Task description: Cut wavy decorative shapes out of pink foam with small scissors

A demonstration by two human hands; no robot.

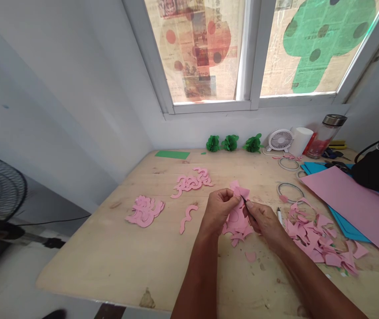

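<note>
My left hand (221, 208) is closed, pinching a small piece of pink paper (242, 192) over the middle of the table. Close on its right, my right hand (262, 217) is closed around a small dark tool (243, 200), whose tip meets the paper; most of it is hidden by the fingers. Pink cut pieces (237, 221) lie beneath both hands. To the left are a single wavy pink strip (187, 218), a pile of curved pink cutouts (145, 211) and another cluster of them (191, 181) farther back.
Pink scraps (322, 241), a white marker (279, 215) and tape rings (291, 192) lie right of my hands. Pink sheet (358, 208) and blue paper (345, 226) are farther right. Green paper balls (231, 142), a small fan (280, 140) and a bottle (325, 135) stand at the back.
</note>
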